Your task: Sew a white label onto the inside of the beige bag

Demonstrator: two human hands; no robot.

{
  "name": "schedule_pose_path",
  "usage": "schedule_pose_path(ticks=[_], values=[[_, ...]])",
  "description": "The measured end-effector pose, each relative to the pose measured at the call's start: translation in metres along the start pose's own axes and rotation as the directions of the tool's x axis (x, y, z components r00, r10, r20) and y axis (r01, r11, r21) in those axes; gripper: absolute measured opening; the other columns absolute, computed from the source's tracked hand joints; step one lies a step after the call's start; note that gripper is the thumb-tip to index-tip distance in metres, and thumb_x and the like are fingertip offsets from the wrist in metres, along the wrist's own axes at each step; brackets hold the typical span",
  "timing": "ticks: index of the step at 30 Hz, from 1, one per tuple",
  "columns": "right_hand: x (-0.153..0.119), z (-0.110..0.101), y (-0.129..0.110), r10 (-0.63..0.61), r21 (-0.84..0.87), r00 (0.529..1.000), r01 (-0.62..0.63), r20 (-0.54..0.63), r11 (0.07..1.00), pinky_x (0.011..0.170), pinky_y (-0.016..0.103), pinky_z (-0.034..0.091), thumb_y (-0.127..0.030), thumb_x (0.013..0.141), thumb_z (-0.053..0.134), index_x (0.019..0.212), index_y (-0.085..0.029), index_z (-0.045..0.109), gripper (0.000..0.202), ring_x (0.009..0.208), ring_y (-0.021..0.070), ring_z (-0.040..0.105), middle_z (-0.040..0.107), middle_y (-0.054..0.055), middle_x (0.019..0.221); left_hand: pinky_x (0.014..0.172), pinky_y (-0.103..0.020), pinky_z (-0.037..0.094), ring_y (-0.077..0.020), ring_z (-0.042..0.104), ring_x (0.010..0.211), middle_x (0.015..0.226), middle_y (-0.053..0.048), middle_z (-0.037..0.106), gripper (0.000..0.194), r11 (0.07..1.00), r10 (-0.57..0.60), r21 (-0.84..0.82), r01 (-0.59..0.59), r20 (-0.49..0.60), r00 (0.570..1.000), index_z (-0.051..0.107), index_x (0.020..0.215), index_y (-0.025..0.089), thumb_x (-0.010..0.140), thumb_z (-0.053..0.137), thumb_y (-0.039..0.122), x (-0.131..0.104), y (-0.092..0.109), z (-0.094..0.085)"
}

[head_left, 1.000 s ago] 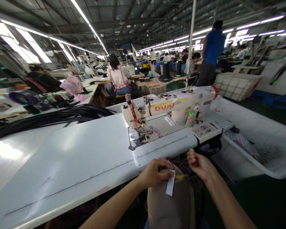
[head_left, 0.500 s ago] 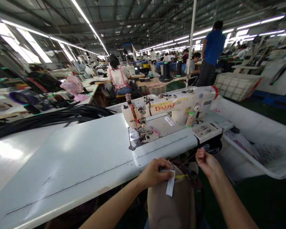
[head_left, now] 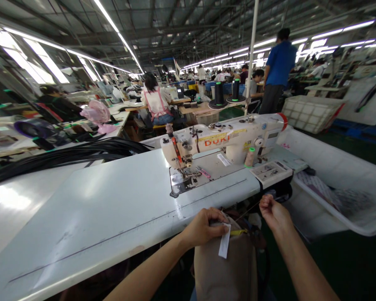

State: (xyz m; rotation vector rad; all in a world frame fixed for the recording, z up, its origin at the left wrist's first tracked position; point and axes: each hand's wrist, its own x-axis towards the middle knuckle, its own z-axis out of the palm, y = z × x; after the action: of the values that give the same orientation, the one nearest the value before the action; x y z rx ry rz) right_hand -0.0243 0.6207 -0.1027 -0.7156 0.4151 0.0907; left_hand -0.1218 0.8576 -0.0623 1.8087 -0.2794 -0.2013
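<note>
A brown bag [head_left: 225, 271] rests on my lap below the table's front edge. My left hand [head_left: 207, 228] pinches its top edge, thumb toward me, beside a white label [head_left: 224, 242] that hangs down over the fabric. A strip of yellow [head_left: 238, 232] shows along the bag's top, right of my fingers. To the right, my right hand [head_left: 271, 209] is raised with its fingers closed on a thin thread [head_left: 250, 211]. The thread runs taut from there down to the bag's top. Its end inside my fingers is hidden.
A sewing machine [head_left: 222, 140] stands on the pale table [head_left: 113, 209]. Pink snips [head_left: 203, 172] lie near its needle, and a thread spool [head_left: 250, 157] stands by its right end. A white bin [head_left: 338, 179] is at right; black strips [head_left: 65, 156] lie left. Co-workers sit and stand beyond.
My right hand has shifted slightly to the right, the thread still stretched from the bag. My left hand keeps its place on the bag. Behind, the standing person has turned a little.
</note>
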Motion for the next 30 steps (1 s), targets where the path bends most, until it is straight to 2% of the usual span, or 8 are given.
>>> schedule_pose_path(ticks=[7,10,11,13,14,16,23,30], values=[[-0.025,0.007,-0.003,-0.219,-0.289,0.975,0.223,0.047,0.931,0.04,0.015,0.041,-0.023,0.08,0.063,0.083,-0.02,0.055,0.009,0.045,0.006,0.048,0.053,-0.007,0.054,0.086,-0.027,0.047,-0.0188,0.062,0.09,0.091,-0.005,0.069,0.015,0.999,-0.034,-0.001,0.034,-0.017,0.999,0.073,0.08,0.015,0.07,0.073,0.026,-0.001,0.0,-0.001],[-0.062,0.01,-0.001,-0.255,-0.539,0.934,0.354,0.251,0.764,0.048,0.02,0.045,-0.028,0.076,0.07,0.092,-0.02,0.064,0.019,0.054,0.0102,0.055,0.06,-0.002,0.065,0.087,-0.027,0.047,-0.0189,0.062,0.091,0.094,-0.005,0.07,0.014,0.998,-0.048,-0.027,0.048,-0.003,0.999,0.072,0.082,0.015,0.072,0.071,0.026,-0.001,0.002,-0.001],[-0.074,0.01,0.0,-0.263,-0.661,0.868,0.493,0.422,0.566,0.057,0.023,0.048,-0.027,0.079,0.067,0.091,-0.02,0.066,0.014,0.062,0.0117,0.058,0.062,0.001,0.073,0.087,-0.027,0.047,-0.0187,0.062,0.091,0.093,-0.005,0.07,0.014,0.998,-0.045,-0.038,0.045,0.005,0.999,0.072,0.082,0.015,0.073,0.071,0.026,-0.001,0.003,-0.002],[-0.093,0.008,0.006,-0.19,-0.657,0.683,0.73,0.705,0.187,0.074,0.028,0.049,-0.022,0.084,0.06,0.091,-0.022,0.066,0.01,0.081,0.0155,0.061,0.062,0.004,0.087,0.087,-0.027,0.046,-0.0183,0.062,0.091,0.092,-0.004,0.07,0.013,0.997,-0.035,-0.061,0.036,0.017,0.999,0.072,0.08,0.015,0.074,0.07,0.027,-0.001,0.004,-0.001],[-0.1,0.007,0.01,-0.147,-0.603,0.603,0.796,0.784,0.045,0.078,0.029,0.048,-0.019,0.086,0.056,0.093,-0.023,0.066,0.013,0.086,0.0162,0.06,0.061,0.005,0.09,0.087,-0.027,0.046,-0.0183,0.062,0.09,0.091,-0.004,0.07,0.013,0.997,-0.03,-0.073,0.032,0.021,0.999,0.071,0.08,0.015,0.074,0.07,0.027,0.0,0.004,-0.001],[-0.105,0.003,0.016,-0.134,-0.531,0.518,0.842,0.845,-0.094,0.079,0.03,0.047,-0.016,0.087,0.052,0.097,-0.023,0.064,0.017,0.088,0.0168,0.058,0.058,0.006,0.091,0.087,-0.028,0.046,-0.0185,0.062,0.09,0.09,-0.004,0.07,0.013,0.996,-0.027,-0.087,0.029,0.026,0.999,0.071,0.079,0.015,0.075,0.07,0.028,0.0,0.005,-0.001],[-0.103,0.004,0.022,-0.175,-0.467,0.437,0.857,0.882,-0.215,0.077,0.03,0.047,-0.014,0.087,0.052,0.098,-0.021,0.062,0.016,0.087,0.0166,0.055,0.053,0.006,0.091,0.084,-0.029,0.047,-0.0186,0.061,0.087,0.089,-0.005,0.069,0.013,0.995,-0.039,-0.091,0.041,0.026,0.999,0.071,0.079,0.015,0.074,0.07,0.027,-0.001,0.006,-0.001],[-0.103,0.003,0.023,-0.175,-0.492,0.463,0.845,0.869,-0.208,0.078,0.032,0.048,-0.015,0.088,0.05,0.097,-0.02,0.062,0.015,0.088,0.0175,0.055,0.053,0.007,0.092,0.084,-0.028,0.047,-0.0178,0.061,0.086,0.088,-0.004,0.069,0.011,0.995,-0.033,-0.094,0.035,0.02,0.999,0.07,0.078,0.014,0.074,0.069,0.025,-0.001,0.005,0.0]])
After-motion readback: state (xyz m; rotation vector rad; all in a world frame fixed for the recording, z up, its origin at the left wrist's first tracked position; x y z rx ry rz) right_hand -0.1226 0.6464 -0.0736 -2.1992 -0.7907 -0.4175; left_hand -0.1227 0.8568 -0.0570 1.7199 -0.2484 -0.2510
